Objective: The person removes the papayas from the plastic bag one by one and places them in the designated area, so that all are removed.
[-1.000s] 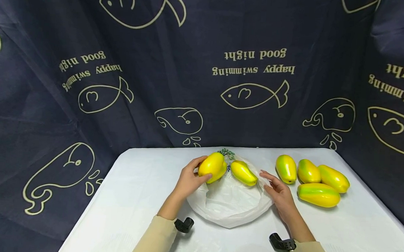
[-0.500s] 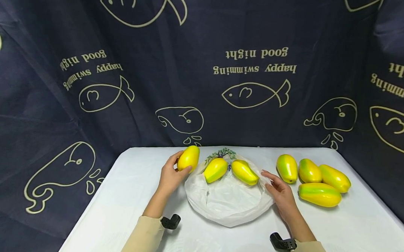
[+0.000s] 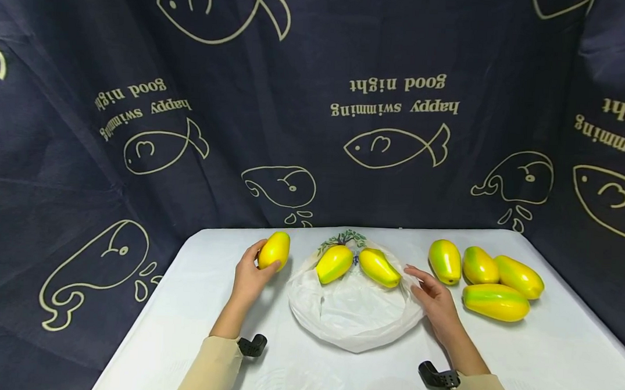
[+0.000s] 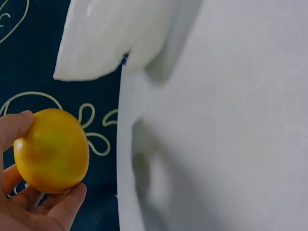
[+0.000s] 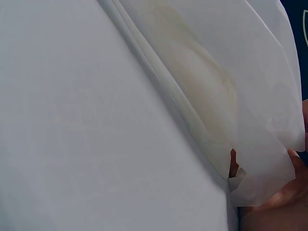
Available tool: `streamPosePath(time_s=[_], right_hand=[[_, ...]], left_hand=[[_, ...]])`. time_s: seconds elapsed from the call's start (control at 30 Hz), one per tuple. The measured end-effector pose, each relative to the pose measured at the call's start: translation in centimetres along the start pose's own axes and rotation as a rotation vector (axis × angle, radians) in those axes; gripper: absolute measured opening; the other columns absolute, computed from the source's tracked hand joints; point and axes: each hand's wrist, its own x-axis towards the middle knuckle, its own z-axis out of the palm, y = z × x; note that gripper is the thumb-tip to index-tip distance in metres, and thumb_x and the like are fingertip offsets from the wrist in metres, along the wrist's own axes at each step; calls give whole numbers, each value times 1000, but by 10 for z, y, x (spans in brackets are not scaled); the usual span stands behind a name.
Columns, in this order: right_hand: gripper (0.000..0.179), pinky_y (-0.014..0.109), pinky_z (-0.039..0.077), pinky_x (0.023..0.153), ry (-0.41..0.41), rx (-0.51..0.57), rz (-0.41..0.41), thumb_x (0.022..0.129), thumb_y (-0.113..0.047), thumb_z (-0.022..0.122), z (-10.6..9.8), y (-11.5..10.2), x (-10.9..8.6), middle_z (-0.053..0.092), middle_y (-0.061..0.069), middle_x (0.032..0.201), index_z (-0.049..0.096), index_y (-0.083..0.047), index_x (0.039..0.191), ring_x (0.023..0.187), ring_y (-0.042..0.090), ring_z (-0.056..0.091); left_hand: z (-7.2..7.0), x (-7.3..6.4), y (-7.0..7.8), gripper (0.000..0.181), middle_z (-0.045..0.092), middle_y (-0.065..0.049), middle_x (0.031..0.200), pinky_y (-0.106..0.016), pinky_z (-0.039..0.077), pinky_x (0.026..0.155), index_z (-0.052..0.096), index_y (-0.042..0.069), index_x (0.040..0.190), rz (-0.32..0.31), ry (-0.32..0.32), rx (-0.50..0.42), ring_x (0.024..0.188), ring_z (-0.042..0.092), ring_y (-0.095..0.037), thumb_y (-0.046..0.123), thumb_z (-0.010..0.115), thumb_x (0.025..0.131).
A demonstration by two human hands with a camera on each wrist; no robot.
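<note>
In the head view my left hand (image 3: 251,272) grips a glossy yellow papaya (image 3: 275,251) left of a white plastic bag (image 3: 355,340). Thumb and fingers wrap the papaya (image 4: 53,151) from opposite sides in the left wrist view. The bag's mouth is spread wide, with a green tree print at its far side. Two yellow-green papayas lie inside, one on the left (image 3: 334,264) and one on the right (image 3: 378,268). At the bag's right rim, my right hand (image 3: 436,299) pinches the plastic. The bag (image 5: 269,115) partly covers that hand in the right wrist view.
Several more yellow-green papayas (image 3: 496,302) lie grouped to the right of the bag on the white table (image 3: 181,311). A dark blue curtain (image 3: 295,101) with fish and whale drawings hangs behind the table and along its sides.
My left hand has carried its papaya leftward, from over the bag to beside it. The left papaya in the bag is now uncovered. My right hand keeps its place at the rim.
</note>
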Motion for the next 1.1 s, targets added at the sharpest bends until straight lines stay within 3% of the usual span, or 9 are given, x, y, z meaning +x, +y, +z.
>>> streamPosePath(time_s=[0.3, 0.87, 1.1], right_hand=[[40, -4, 25, 102, -6, -17, 38, 102, -17, 56, -1, -2, -1, 44, 6, 157, 55, -12, 142, 150, 15, 31], [38, -3, 26, 102, 1, -54, 54, 102, -17, 54, 1, 0, 1, 45, 7, 157, 57, -13, 140, 150, 22, 31], [39, -6, 25, 99, -15, -32, 37, 102, -16, 54, 0, -2, 0, 45, 7, 156, 56, -12, 141, 149, 17, 32]], left_hand=[[-6, 1, -16, 67, 55, -20, 140, -53, 43, 108, 50, 5, 143, -46, 24, 78, 128, 53, -37, 14, 78, 82], [-21, 1, -32, 69, 48, -23, 146, -56, 39, 112, 44, 2, 147, -120, -14, 121, 134, 47, -41, 10, 75, 85], [-21, 0, -37, 69, 46, -25, 147, -57, 38, 113, 42, 1, 147, -126, -41, 139, 135, 45, -43, 8, 73, 85]])
